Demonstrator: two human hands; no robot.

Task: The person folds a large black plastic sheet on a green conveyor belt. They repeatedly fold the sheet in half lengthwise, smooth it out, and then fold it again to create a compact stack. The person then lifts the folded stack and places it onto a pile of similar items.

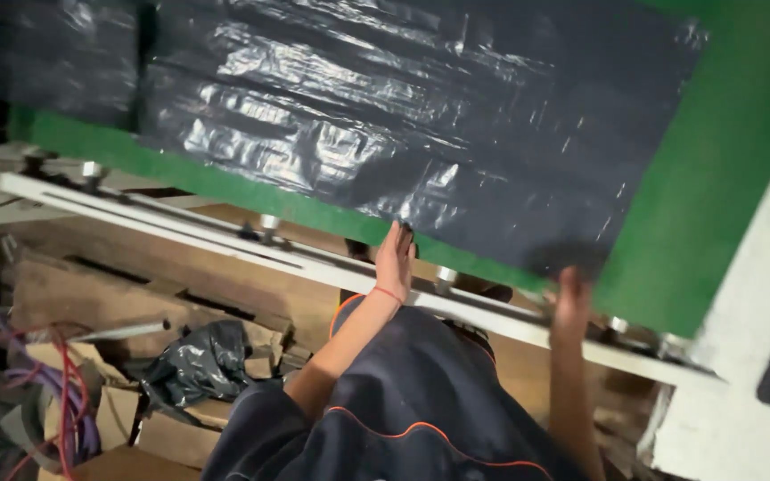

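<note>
Hands meet the near edge of a black plastic sheet [421, 116] lying on a green belt [715, 178]: left hand [395, 258] fingers pinching it, right hand [572, 298] blurred, grip unclear. White frame rail [225, 245] crosses below; crumpled black plastic [198, 356], cardboard and red cables [64, 392] lie underneath.

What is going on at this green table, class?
A person reaches both hands up to a black plastic sheet lying on a green surface. The left hand touches the sheet's near edge; the right hand is at its corner, though its grip is blurred. A white frame runs beneath, with cardboard boxes and coloured cables below.
</note>
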